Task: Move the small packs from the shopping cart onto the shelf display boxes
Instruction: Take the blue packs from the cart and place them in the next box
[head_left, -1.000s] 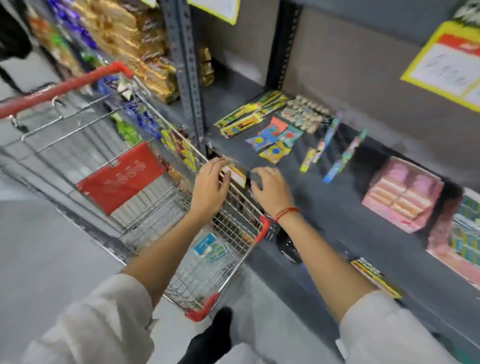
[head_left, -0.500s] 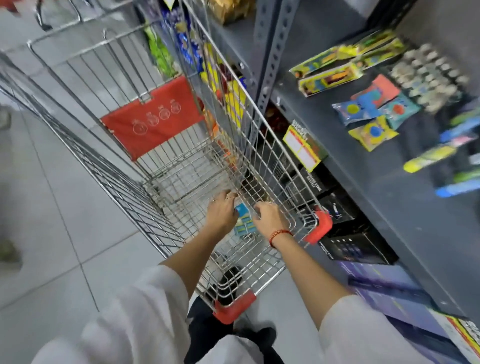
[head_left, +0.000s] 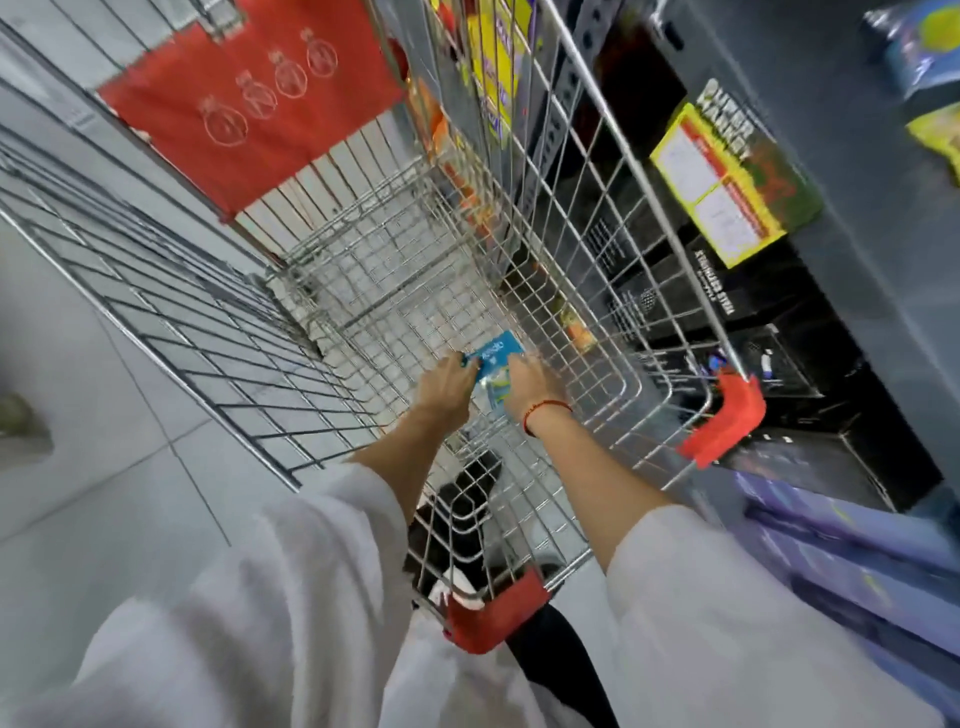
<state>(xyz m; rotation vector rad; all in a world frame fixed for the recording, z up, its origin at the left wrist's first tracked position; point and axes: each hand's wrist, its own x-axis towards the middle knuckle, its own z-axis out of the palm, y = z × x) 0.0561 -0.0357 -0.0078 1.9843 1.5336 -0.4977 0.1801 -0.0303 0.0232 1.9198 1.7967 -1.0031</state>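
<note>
Both my hands reach down into the wire shopping cart (head_left: 613, 218). A small blue pack (head_left: 497, 354) lies near the cart's bottom between them. My left hand (head_left: 448, 382) has its fingers on the pack's left edge. My right hand (head_left: 525, 382), with a red string on its wrist, covers the pack's right side. A second pale blue pack (head_left: 491, 392) shows just below, between my wrists. The grey shelf (head_left: 857, 171) runs along the right; only the corner of its top surface is in view, with a blue packet (head_left: 919, 47) and a yellow packet (head_left: 943, 140) on it.
A red child-seat flap (head_left: 249, 104) hangs at the cart's far end. Red corner bumpers (head_left: 724, 423) sit on the near rim. Black boxes (head_left: 769, 332) and purple boxes (head_left: 852, 561) fill the lower shelf. A yellow price tag (head_left: 711, 182) hangs on the shelf edge. Grey tiled floor lies to the left.
My hands left the shelf edge and went down into the cart. They now close around the blue pack, and my view has tilted down and closer.
</note>
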